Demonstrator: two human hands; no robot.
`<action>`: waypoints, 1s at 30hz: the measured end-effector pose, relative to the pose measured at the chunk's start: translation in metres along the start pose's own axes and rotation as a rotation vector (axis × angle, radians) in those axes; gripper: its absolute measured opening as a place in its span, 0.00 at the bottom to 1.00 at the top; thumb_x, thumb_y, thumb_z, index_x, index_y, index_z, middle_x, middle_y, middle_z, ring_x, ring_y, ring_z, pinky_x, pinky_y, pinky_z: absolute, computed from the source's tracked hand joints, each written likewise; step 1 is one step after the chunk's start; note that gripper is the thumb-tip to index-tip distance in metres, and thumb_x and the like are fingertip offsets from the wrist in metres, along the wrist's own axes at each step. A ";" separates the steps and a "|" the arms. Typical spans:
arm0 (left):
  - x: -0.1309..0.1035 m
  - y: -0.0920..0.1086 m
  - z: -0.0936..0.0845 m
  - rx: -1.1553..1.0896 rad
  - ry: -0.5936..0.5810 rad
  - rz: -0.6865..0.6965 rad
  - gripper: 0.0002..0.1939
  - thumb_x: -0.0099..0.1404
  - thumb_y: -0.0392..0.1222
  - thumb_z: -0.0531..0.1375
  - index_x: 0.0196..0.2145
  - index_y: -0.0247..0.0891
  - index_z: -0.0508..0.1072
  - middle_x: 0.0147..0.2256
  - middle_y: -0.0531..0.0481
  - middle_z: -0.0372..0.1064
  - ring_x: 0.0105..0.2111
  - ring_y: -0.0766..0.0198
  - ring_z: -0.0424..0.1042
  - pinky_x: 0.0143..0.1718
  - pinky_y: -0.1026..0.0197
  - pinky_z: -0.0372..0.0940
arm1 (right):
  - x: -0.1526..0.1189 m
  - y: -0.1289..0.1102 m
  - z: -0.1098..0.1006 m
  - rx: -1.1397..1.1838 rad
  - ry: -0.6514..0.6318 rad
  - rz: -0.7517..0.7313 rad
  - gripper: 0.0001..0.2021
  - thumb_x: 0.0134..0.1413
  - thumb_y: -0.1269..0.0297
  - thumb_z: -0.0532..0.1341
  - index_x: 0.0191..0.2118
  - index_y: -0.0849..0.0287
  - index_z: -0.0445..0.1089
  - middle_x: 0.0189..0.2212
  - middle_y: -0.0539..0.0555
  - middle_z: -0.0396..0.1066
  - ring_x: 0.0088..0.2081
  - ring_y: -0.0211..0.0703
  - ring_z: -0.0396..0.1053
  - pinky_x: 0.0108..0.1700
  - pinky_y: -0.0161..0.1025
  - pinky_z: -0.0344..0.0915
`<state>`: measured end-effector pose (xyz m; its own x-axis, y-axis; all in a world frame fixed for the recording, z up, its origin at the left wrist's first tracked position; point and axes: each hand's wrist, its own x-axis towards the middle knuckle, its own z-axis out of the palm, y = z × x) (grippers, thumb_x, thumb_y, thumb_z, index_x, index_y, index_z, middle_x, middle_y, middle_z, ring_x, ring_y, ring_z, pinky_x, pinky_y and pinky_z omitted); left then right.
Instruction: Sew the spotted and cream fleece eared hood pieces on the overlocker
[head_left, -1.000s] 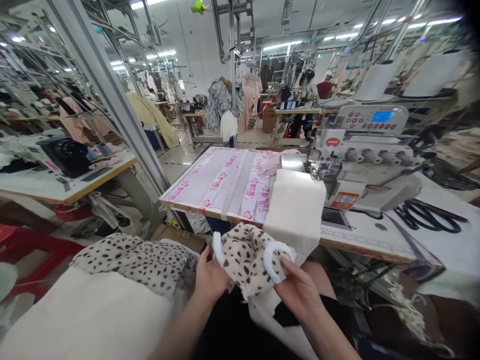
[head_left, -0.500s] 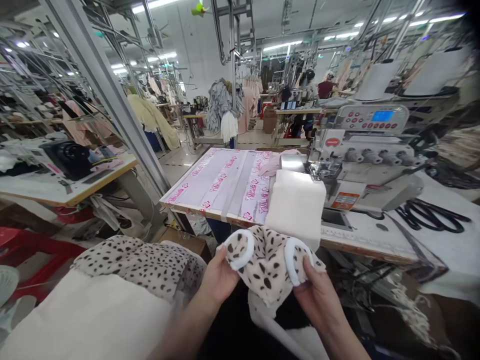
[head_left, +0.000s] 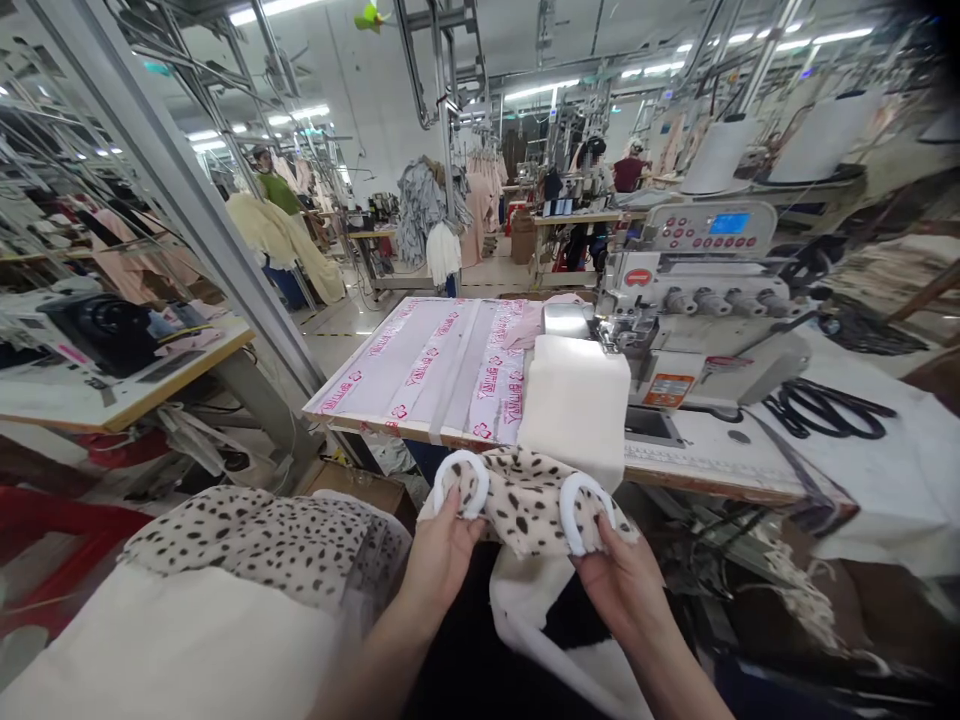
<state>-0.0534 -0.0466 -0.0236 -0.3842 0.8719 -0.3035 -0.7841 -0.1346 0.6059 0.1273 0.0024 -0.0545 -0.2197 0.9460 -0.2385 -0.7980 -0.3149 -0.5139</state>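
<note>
A spotted plush fabric piece (head_left: 525, 500) with two white curved trims is stretched between my hands, in front of the table edge. My left hand (head_left: 442, 545) grips its left end, thumb over the spotted fabric by the left trim. At the right end my right hand (head_left: 622, 575) pinches it beside the other trim. A long white cloth strip (head_left: 540, 640) hangs below the piece. White fabric (head_left: 577, 400) drapes over the table edge just beyond, beside the sewing machine (head_left: 697, 310).
Spotted and cream fabric (head_left: 247, 540) lies piled at the lower left. The table (head_left: 420, 370) has a printed plastic cover. A metal post (head_left: 187, 210) rises at left, near another machine (head_left: 97, 330). Black cords (head_left: 825, 405) lie at right. People are in the background.
The spotted piece is now pulled flatter and wider, its lower point folded up out of view. My left thumb has moved onto its front. The whole view has shifted slightly.
</note>
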 end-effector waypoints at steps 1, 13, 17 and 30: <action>-0.001 -0.001 0.000 0.009 -0.017 -0.011 0.13 0.59 0.36 0.58 0.43 0.37 0.69 0.47 0.44 0.66 0.45 0.59 0.68 0.42 0.57 0.67 | 0.001 0.002 -0.002 -0.002 -0.004 -0.004 0.18 0.46 0.70 0.65 0.45 0.49 0.67 0.41 0.49 0.73 0.42 0.40 0.70 0.50 0.44 0.64; -0.002 0.000 -0.008 0.143 -0.039 -0.080 0.11 0.60 0.35 0.57 0.42 0.35 0.70 0.47 0.43 0.67 0.43 0.59 0.68 0.36 0.59 0.69 | 0.004 0.001 -0.008 0.074 -0.010 0.142 0.14 0.50 0.59 0.60 0.43 0.54 0.69 0.43 0.53 0.72 0.50 0.47 0.65 0.49 0.49 0.63; -0.002 0.003 -0.006 0.157 -0.033 -0.069 0.11 0.61 0.33 0.55 0.42 0.35 0.70 0.47 0.43 0.67 0.42 0.59 0.69 0.35 0.59 0.70 | 0.004 0.000 -0.010 0.062 -0.025 0.130 0.15 0.51 0.55 0.58 0.44 0.54 0.68 0.43 0.53 0.72 0.49 0.47 0.65 0.49 0.48 0.62; -0.003 -0.003 -0.010 0.137 -0.088 -0.041 0.13 0.60 0.36 0.57 0.44 0.36 0.69 0.48 0.43 0.66 0.47 0.56 0.66 0.43 0.54 0.67 | 0.001 -0.001 -0.021 0.060 0.011 0.153 0.15 0.49 0.54 0.60 0.43 0.51 0.69 0.44 0.51 0.71 0.49 0.46 0.65 0.50 0.48 0.61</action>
<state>-0.0551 -0.0532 -0.0320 -0.3039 0.9142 -0.2679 -0.7223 -0.0377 0.6906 0.1393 0.0022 -0.0714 -0.3353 0.8865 -0.3188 -0.7880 -0.4494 -0.4208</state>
